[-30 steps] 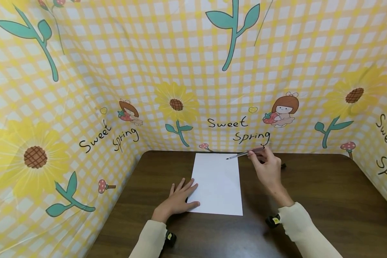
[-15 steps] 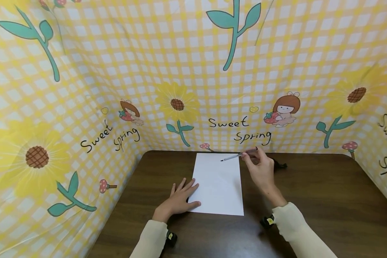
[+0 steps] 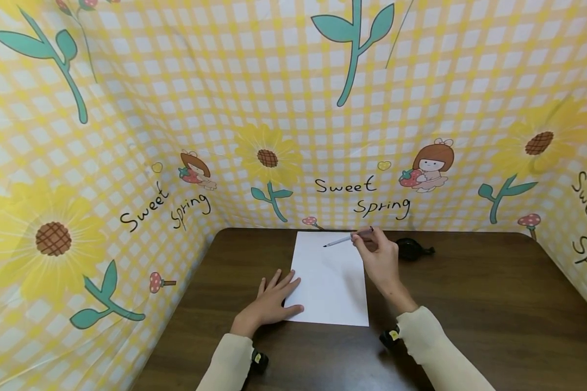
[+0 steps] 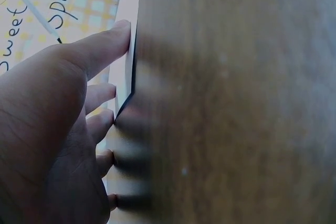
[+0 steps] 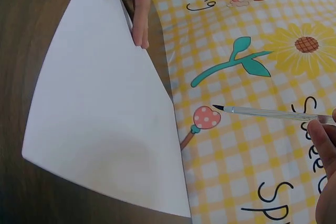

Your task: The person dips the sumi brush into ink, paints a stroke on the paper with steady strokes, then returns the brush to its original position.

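Note:
A blank white sheet of paper (image 3: 328, 288) lies on the dark wooden table. My left hand (image 3: 268, 304) rests flat at its left edge, fingers spread, thumb and some fingertips on the sheet. In the left wrist view its thumb (image 4: 107, 45) extends over the paper's edge. My right hand (image 3: 382, 263) pinches a slim paintbrush (image 3: 339, 241) above the upper part of the sheet. The brush's dark pointed tip faces left and looks raised off the paper. In the right wrist view the paintbrush (image 5: 273, 114) has a pale handle and black bristles.
A glossy black rounded object with a narrow end (image 3: 411, 249) sits at the table's back, right of the paper, partly behind my right hand. Yellow checked cloth (image 3: 215, 108) with printed flowers encloses the table (image 3: 474, 304) at the back and sides.
My right hand has moved left with the paintbrush, carrying the tip further over the sheet. More of the black object now shows. My left hand stays in place.

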`<state>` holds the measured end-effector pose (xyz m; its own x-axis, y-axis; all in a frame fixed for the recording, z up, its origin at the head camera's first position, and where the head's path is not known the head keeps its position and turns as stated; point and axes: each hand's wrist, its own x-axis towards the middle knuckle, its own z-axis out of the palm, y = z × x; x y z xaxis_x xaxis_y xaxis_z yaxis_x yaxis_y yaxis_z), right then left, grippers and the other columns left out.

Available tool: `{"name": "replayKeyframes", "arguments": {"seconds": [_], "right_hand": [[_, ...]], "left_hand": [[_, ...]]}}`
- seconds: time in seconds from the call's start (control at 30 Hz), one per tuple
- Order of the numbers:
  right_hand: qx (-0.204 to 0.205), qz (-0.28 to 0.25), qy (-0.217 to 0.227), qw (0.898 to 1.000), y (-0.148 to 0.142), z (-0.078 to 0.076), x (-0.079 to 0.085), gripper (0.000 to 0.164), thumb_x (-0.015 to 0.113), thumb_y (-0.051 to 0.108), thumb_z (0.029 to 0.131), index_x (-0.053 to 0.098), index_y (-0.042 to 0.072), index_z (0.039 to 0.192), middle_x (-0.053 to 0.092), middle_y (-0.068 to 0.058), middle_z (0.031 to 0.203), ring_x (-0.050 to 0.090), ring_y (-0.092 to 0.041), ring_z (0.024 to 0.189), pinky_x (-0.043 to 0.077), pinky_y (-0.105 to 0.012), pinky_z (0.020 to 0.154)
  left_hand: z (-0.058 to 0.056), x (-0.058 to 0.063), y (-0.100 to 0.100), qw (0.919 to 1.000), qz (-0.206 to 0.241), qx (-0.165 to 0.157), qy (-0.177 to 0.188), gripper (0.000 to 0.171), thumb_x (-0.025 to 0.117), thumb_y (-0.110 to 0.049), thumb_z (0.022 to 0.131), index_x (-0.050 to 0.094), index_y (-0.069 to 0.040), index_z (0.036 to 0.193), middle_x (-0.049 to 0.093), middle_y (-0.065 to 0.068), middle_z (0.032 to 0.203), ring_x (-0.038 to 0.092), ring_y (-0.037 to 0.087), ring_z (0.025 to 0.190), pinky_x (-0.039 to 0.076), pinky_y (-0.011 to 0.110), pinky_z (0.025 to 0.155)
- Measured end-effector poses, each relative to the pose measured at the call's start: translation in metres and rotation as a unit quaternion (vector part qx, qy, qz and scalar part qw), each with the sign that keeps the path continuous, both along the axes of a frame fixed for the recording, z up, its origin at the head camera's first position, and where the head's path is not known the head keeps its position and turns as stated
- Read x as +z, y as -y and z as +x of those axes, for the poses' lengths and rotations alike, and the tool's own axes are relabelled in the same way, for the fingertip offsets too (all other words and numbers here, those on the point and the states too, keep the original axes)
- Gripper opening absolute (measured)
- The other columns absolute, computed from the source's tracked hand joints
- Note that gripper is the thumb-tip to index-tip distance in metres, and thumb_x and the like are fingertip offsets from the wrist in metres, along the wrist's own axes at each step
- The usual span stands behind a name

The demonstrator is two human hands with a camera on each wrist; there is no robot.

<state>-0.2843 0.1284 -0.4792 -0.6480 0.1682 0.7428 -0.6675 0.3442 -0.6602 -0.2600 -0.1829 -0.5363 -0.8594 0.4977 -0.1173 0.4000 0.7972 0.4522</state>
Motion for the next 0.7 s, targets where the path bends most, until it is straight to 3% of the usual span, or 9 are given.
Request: {"name": "replayKeyframes", "arguments": {"seconds": [0.33, 0.7], "right_hand": [[-0.003, 0.008, 0.044, 0.999, 0.014, 0.002, -0.006, 0.008, 0.076, 0.005, 0.098, 0.072, 0.005, 0.105, 0.083, -0.010, 0.092, 0.081, -0.027, 0.078, 0.057, -0.013, 0.068], [0.006, 0.017, 0.065, 0.998, 0.027, 0.001, -0.011, 0.011, 0.078, 0.004, 0.097, 0.071, 0.005, 0.105, 0.083, -0.011, 0.100, 0.082, -0.025, 0.083, 0.061, -0.015, 0.075]], "left_hand": [[0.001, 0.000, 0.000, 1.0000, -0.001, -0.001, 0.001, 0.080, 0.061, -0.059, 0.103, 0.036, -0.020, 0.168, 0.020, 0.007, 0.180, 0.005, 0.044, 0.167, -0.001, 0.077, 0.127], [0.000, 0.000, 0.000, 1.0000, -0.002, 0.002, 0.000, 0.080, 0.062, -0.059, 0.103, 0.036, -0.021, 0.168, 0.020, 0.006, 0.180, 0.005, 0.044, 0.167, -0.002, 0.077, 0.127]]}}
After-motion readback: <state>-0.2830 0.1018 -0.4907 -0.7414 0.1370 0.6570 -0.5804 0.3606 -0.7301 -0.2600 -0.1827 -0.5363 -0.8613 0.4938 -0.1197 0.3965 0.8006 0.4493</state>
